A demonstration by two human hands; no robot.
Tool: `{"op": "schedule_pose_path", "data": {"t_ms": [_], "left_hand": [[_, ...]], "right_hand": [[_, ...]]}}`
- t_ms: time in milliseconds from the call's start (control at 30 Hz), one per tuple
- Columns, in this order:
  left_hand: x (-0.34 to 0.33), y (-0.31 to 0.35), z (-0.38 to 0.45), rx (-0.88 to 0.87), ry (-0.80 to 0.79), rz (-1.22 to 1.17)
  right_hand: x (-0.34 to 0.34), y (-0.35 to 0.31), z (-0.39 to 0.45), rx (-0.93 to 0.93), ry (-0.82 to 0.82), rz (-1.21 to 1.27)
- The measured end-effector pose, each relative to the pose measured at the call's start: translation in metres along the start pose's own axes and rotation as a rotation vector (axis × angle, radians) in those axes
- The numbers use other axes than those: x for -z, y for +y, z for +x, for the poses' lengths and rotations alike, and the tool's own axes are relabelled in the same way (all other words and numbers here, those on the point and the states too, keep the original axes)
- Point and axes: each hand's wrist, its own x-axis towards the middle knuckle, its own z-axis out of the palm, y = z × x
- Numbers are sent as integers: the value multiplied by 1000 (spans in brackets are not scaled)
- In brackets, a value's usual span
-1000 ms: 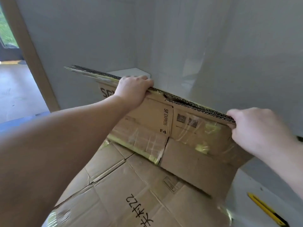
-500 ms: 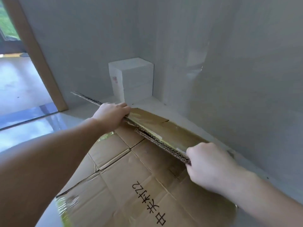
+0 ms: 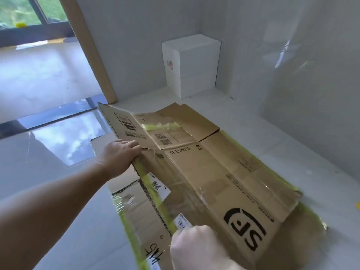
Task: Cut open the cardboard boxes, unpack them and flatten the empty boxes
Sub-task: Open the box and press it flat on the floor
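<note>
A flattened brown SF Express cardboard box [image 3: 214, 172] with yellow-green tape lies nearly flat on top of another flattened cardboard box [image 3: 136, 227] on the white floor. My left hand [image 3: 118, 154] grips the top box's left edge near its far flaps. My right hand [image 3: 196, 248] holds the same edge at the near end, by a white label. One far flap [image 3: 120, 123] still sticks up a little at the left.
A white box [image 3: 191, 65] stands in the far corner against the grey walls. A wooden door frame [image 3: 91, 49] and an open doorway lie to the left. A yellow object [image 3: 358, 205] shows at the right edge. Glossy floor surrounds the cardboard.
The flattened box was held upright on edge, then swung down away from me. It now lies almost flat on the lower cardboard, with both hands still on its edge.
</note>
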Motion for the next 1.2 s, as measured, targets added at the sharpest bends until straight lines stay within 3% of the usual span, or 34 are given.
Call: {"op": "schedule_pose_path", "data": {"t_ms": [67,133,300,433,500,600,700,767,867,933,1100,1200], "left_hand": [[-17,-4,-17,-12,-75,5],[-34,-5,-32,8,-223,51],[-73,6,-59,65,-418,82],[-92,9,-78,108,-491,67],[-101,10,-84,115,-571,27],[-113,19,-87,259,-711,-126],[-123,29,-83,359,-665,-179],[-129,37,-77,579,-605,-270],[-136,49,-64,1271,-467,-628],[-145,55,-60,1573,-428,-799],[-156,62,-61,1779,-288,-1102],[-159,61,-60,1766,-294,-1133]], "right_hand": [[-8,-12,11,36,-169,32],[-32,-7,23,68,-229,57],[-66,13,24,-8,-270,-27],[-94,21,23,-82,-299,44],[-105,31,23,-159,-344,81],[-121,54,20,-293,-361,99],[-133,84,19,-389,-335,56],[-135,107,22,-481,-339,65],[-131,152,26,-653,-318,84],[-126,186,26,-774,-296,102],[-137,225,26,-963,-348,201],[-154,217,23,-979,-378,258]]}}
